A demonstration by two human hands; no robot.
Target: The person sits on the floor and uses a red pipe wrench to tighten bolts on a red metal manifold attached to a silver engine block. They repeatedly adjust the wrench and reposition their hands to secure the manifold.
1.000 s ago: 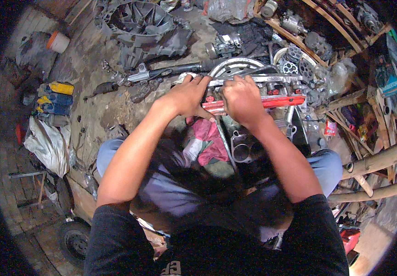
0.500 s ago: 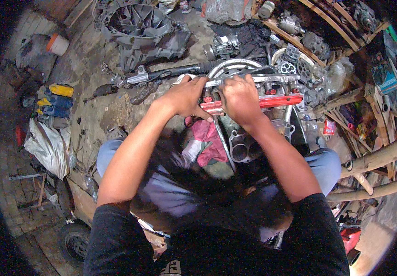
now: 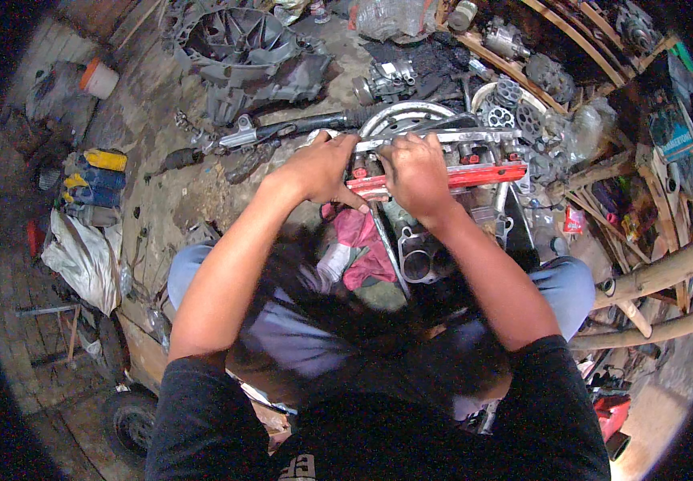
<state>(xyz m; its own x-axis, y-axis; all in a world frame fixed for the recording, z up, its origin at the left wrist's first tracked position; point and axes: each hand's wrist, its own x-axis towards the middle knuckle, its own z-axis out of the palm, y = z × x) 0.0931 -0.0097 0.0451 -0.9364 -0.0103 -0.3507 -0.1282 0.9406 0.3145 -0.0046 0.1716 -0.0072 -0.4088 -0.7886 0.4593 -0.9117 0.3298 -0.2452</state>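
A grey metal engine part like a cylinder head [image 3: 479, 148], with a long red bar [image 3: 487, 174] along its near side, lies in front of me. My left hand [image 3: 320, 170] grips its left end, the thumb stretched along the near side and the fingers over the far side. Close beside it, my right hand [image 3: 419, 170] is closed over the middle of the part, the fingers curled; what they hold is hidden. Nearer me is a metal piece with round bores [image 3: 419, 264]. Pink cloth [image 3: 370, 264] lies left of it.
A large gearbox housing [image 3: 242, 48] lies at the far left, with a black shaft-like part [image 3: 298, 126] nearer. A round metal rim [image 3: 399, 112] sits behind the engine part. Wooden poles [image 3: 659, 272] stand at the right. A white sack [image 3: 86, 256] and bottles [image 3: 98, 172] are at the left.
Both hands stay on the engine part in nearly the same pose. The view has shifted very slightly; nothing is taken hold of or let go.
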